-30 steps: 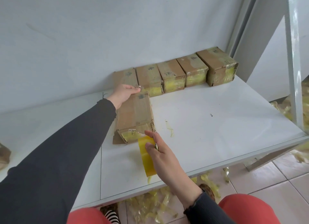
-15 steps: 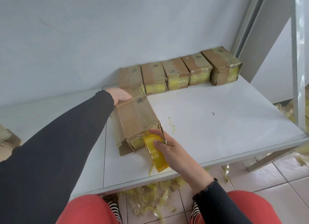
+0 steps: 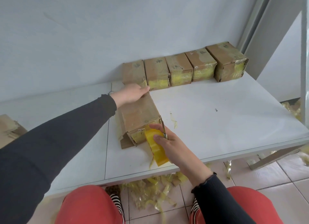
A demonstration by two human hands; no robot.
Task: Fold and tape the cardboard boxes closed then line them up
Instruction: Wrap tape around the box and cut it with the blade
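From the head camera, the box being worked (image 3: 140,116) lay lengthwise on the white bench (image 3: 217,123), its near end facing the person and its far end almost up against the row of five finished boxes (image 3: 184,68) lined along the wall. The left hand (image 3: 130,94) lay flat on the far top edge, fingers straight, pinning the box down. The right hand (image 3: 168,140) gripped the yellow tape roll (image 3: 156,147) right at the near end face, thumb on top, with what looked like a small blade (image 3: 163,130) held between the fingers, though it was too thin to be sure.

To do this step well, I judged, the tape wanted pulling taut across the end flaps and pressing down before any cut, while the left hand kept the box from sliding back into the row. A loose flap (image 3: 124,141) stuck out at the near left corner; that would need tucking or taping over, or the seal might lift.

As for the box: worn brown cardboard, creased, old clear tape on the top, yellowish tape already layered on the end face, a small white label (image 3: 142,130) near the edge. Tape scraps (image 3: 150,190) littered the floor under the bench
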